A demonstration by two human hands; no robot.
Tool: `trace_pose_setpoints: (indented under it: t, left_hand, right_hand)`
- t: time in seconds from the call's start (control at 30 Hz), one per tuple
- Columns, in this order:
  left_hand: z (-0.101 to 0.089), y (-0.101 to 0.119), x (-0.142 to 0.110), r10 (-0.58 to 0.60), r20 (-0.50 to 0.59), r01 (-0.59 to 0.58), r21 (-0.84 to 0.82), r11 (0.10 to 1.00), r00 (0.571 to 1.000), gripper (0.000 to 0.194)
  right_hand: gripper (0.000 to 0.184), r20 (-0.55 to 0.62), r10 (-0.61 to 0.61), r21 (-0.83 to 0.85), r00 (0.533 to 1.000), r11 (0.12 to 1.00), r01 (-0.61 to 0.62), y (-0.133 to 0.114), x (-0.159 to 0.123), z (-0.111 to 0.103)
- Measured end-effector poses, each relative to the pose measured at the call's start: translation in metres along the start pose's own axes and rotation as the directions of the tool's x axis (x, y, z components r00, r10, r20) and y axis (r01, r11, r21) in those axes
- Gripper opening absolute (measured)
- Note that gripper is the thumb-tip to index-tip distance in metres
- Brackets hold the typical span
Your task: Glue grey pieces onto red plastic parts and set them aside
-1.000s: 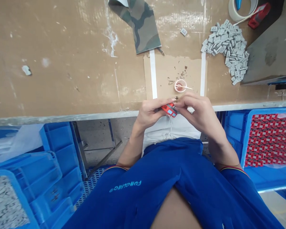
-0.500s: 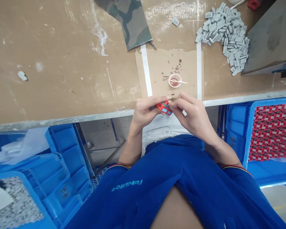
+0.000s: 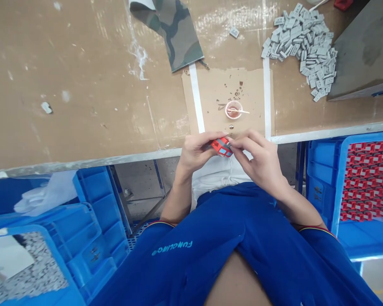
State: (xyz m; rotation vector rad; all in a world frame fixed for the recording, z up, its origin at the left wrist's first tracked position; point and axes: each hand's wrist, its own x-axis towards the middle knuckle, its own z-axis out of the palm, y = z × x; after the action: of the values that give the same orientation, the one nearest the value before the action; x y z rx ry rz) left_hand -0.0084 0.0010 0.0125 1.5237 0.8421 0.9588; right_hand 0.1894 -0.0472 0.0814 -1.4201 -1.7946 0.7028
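My left hand (image 3: pixel 196 152) is closed around a small red toy vehicle (image 3: pixel 221 147) with grey trim and pale blue window-like panels, held just in front of the table edge. At the toy's right end, my right hand (image 3: pixel 257 155) pinches with thumb and forefinger. Whatever lies between those fingertips is too small to make out. Beyond the hands, a little cup (image 3: pixel 233 110) of reddish-brown liquid, with a thin white stick in it, stands on a cardboard sheet (image 3: pixel 213 89) taped to the table.
Many light grey plastic pieces (image 3: pixel 306 46) are heaped at the back right, beside a grey panel (image 3: pixel 367 51). One loose grey piece (image 3: pixel 234 32) and a camouflage cloth (image 3: pixel 183 38) lie farther back. Blue crates (image 3: pixel 325 170) flank me; the right one holds red parts (image 3: pixel 367 182).
The view has shifted slightly. Both hands stay at the red toy, and my right fingertips have moved a little at its end.
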Motion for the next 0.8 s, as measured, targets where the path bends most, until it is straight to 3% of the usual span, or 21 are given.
trace_pose_setpoints:
  t: [0.1,0.2,0.33,0.53,0.6,0.7,0.8]
  left_hand:
    - [0.000,-0.001,0.001,0.063,0.029,-0.065,0.053,0.996,0.998,0.030]
    - [-0.002,0.000,0.002,0.099,0.075,-0.108,0.128,0.986,0.992,0.029]
    - [-0.005,0.001,0.004,0.112,0.107,-0.126,0.125,0.984,0.988,0.029]
    - [-0.006,0.002,0.010,0.124,0.133,-0.115,-0.073,0.991,0.983,0.036]
    - [-0.003,0.000,0.010,0.111,0.085,-0.098,-0.150,0.984,0.990,0.044]
    - [0.003,-0.002,0.007,0.070,-0.014,-0.071,-0.223,0.972,0.997,0.066]
    - [0.008,-0.002,0.004,0.063,-0.063,-0.076,-0.220,0.973,0.996,0.066]
  right_hand:
    - [0.021,0.044,-0.101,-0.160,0.994,0.981,0.107,0.000,0.003,-0.001]
    - [0.022,0.078,-0.147,-0.173,0.986,0.972,0.158,0.002,0.003,-0.002]
    - [0.021,0.079,-0.096,-0.064,0.992,0.993,0.101,0.007,0.000,-0.002]
    - [0.007,0.128,-0.005,0.170,0.992,0.985,-0.017,0.015,0.001,-0.006]
    - [0.007,0.088,-0.008,0.177,0.996,0.984,-0.008,0.015,0.002,-0.004]
    - [0.007,-0.072,-0.053,0.141,0.996,0.988,0.063,0.012,0.002,0.005]
    - [0.010,-0.183,-0.104,0.084,0.977,0.989,0.121,0.009,0.001,0.013]
